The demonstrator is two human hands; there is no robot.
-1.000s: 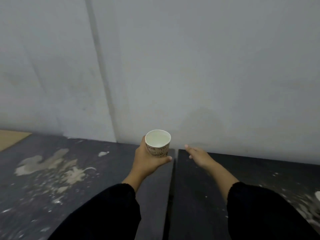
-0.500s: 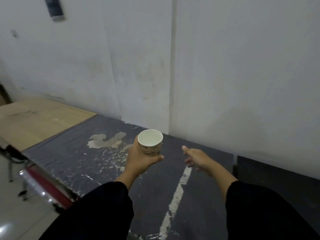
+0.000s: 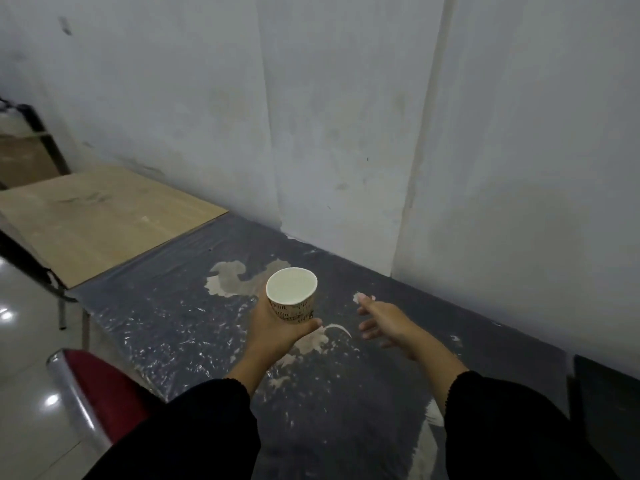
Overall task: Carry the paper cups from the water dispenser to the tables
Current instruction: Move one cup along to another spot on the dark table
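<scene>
A white paper cup (image 3: 292,295) with brown lettering is held upright in my left hand (image 3: 273,332), above a dark table (image 3: 166,320) whose covering is worn and peeling. The cup's inside looks pale; I cannot tell whether it holds water. My right hand (image 3: 388,322) hovers to the right of the cup with its fingers apart and nothing in it. Both sleeves are black.
A light wooden table (image 3: 100,220) adjoins the dark one at the left. A red chair with a chrome frame (image 3: 93,393) stands at the lower left by the table's edge. A white wall (image 3: 346,116) runs directly behind the tables. Glossy floor shows at the far left.
The view has swung left and down along the tables, bringing the wooden table and red chair further into sight. My left hand keeps the cup; my right hand stays open beside it.
</scene>
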